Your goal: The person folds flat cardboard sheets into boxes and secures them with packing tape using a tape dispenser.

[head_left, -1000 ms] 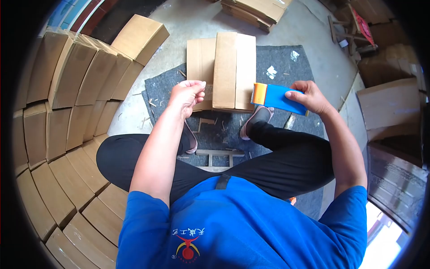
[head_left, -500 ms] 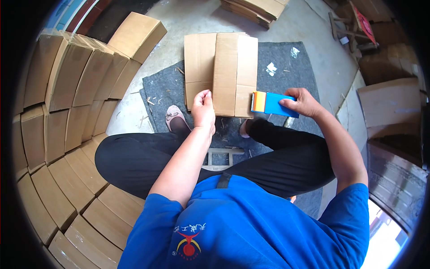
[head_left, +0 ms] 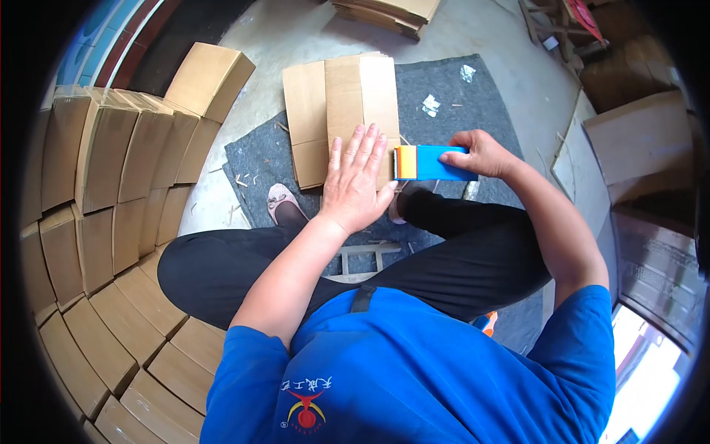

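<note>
Between my feet, a folded cardboard carton [head_left: 344, 96] lies on a dark grey mat [head_left: 458, 111]. My left hand [head_left: 357, 181] presses flat on the near part of the carton, fingers stretched out and pointing away from me. Off the carton's right edge, my right hand [head_left: 477, 154] grips a blue tape dispenser [head_left: 436, 163] by its right end. The dispenser's yellow-orange front [head_left: 406, 163] faces left, right at the carton's near right edge.
Stacks of closed cardboard boxes [head_left: 111, 148] rise along my left side. Flat cardboard sheets [head_left: 388, 16] are piled at the far end. More cardboard [head_left: 640, 140] leans on the right. Scraps of clear film [head_left: 430, 105] lie on the mat.
My left hand has gone from closed fingers at the carton's near edge to lying flat on top of it. The tape dispenser stays against the right edge, now turned more level.
</note>
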